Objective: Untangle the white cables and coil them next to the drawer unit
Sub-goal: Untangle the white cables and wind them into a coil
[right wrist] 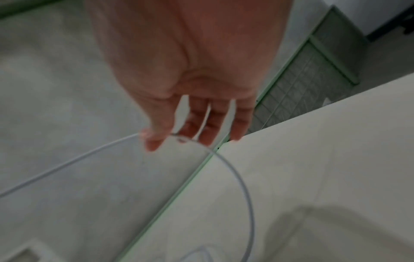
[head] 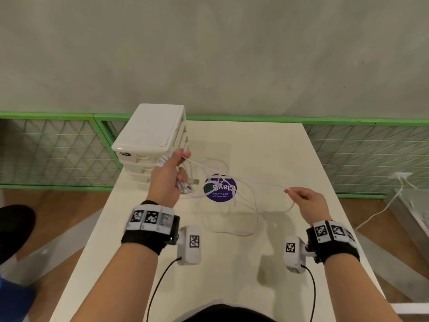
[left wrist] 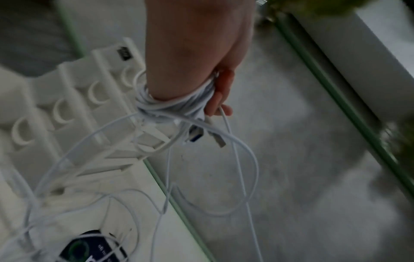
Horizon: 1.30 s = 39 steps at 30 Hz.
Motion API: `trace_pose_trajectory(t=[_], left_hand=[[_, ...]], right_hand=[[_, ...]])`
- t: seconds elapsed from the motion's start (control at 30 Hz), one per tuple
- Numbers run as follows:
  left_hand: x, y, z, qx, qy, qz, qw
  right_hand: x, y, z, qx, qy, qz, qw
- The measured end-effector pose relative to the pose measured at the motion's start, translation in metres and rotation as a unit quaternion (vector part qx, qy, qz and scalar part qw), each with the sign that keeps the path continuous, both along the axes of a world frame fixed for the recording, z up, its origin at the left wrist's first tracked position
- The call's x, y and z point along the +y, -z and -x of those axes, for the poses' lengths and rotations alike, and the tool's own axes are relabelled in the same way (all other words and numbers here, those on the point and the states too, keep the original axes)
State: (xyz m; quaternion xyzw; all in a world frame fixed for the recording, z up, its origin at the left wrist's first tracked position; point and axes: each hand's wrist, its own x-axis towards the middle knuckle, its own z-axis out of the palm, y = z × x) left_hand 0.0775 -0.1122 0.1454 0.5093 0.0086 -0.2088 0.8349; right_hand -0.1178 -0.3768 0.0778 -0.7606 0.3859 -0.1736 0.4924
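Observation:
My left hand (head: pixel 173 169) is raised in front of the white drawer unit (head: pixel 151 140) and grips a bundle of white cable turns (left wrist: pixel 179 106) wound around its fingers, with USB plugs (left wrist: pixel 218 140) dangling below. From it a strand of white cable (head: pixel 243 180) runs right to my right hand (head: pixel 301 198), which pinches it between thumb and forefinger; the other fingers (right wrist: pixel 215 124) hang straighter. Loose cable loops (head: pixel 234 228) lie on the white table (head: pixel 267 287) between the hands.
A round purple sticker (head: pixel 220 189) lies on the table under the cables. Green mesh fencing (head: pixel 58 154) runs behind the table. Another white cord (head: pixel 383 210) hangs over the floor at the right. A dark shoe (head: pixel 14 228) shows at the left.

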Motion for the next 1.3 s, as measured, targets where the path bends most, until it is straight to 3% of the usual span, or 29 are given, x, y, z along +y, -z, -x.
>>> trace_pose_trajectory(t=[0.07, 0.17, 0.27, 0.33, 0.47, 0.6, 0.67, 0.8, 0.9, 0.97, 1.03, 1.07, 1.17, 1.23, 1.3], left_hand=[[-0.01, -0.001, 0.016, -0.033, 0.023, -0.054, 0.998], [-0.025, -0.005, 0.033, -0.062, 0.05, -0.097, 0.992], [-0.037, -0.008, 0.046, -0.065, 0.073, -0.104, 0.99], [-0.039, -0.011, 0.05, -0.047, 0.074, -0.083, 0.993], [-0.027, -0.011, 0.036, 0.005, 0.088, 0.004, 0.996], [-0.014, -0.019, 0.008, 0.083, 0.053, 0.14, 0.985], [-0.004, -0.019, -0.01, 0.118, 0.001, 0.19, 0.975], [0.012, -0.004, -0.026, 0.196, -0.053, 0.247, 0.948], [0.007, 0.003, -0.017, 0.198, -0.054, 0.183, 0.961], [0.0, 0.006, -0.006, 0.169, -0.022, 0.111, 0.979], [-0.008, 0.006, 0.007, 0.135, 0.025, 0.058, 0.989], [-0.011, 0.007, 0.012, 0.116, 0.048, 0.037, 0.991], [-0.025, 0.006, 0.026, 0.046, 0.103, -0.001, 0.994], [-0.035, 0.002, 0.034, 0.007, 0.122, -0.014, 0.992], [-0.042, -0.005, 0.04, -0.009, 0.129, -0.009, 0.992]], right_hand=[[0.007, -0.001, -0.012, 0.059, -0.014, 0.066, 0.996], [0.043, -0.03, -0.041, -0.014, -0.088, 0.127, 0.988], [0.095, -0.061, -0.066, -0.042, -0.269, 0.04, 0.962], [0.119, -0.07, -0.073, -0.044, -0.319, 0.032, 0.946], [0.117, -0.083, -0.073, -0.066, -0.324, 0.113, 0.937], [0.112, -0.104, -0.065, -0.132, -0.389, 0.035, 0.911], [0.104, -0.111, -0.059, -0.215, -0.349, 0.011, 0.912], [0.073, -0.104, -0.05, -0.338, -0.138, 0.0, 0.931], [0.05, -0.08, -0.047, -0.29, 0.01, -0.021, 0.957], [0.035, -0.06, -0.047, -0.157, 0.056, -0.005, 0.986], [0.028, -0.048, -0.045, -0.015, 0.069, 0.052, 0.996], [0.031, -0.051, -0.045, -0.006, 0.066, 0.087, 0.994], [0.055, -0.077, -0.057, -0.11, -0.053, 0.114, 0.986], [0.083, -0.093, -0.067, -0.061, -0.204, 0.082, 0.974], [0.106, -0.093, -0.076, -0.02, -0.285, 0.096, 0.953]])
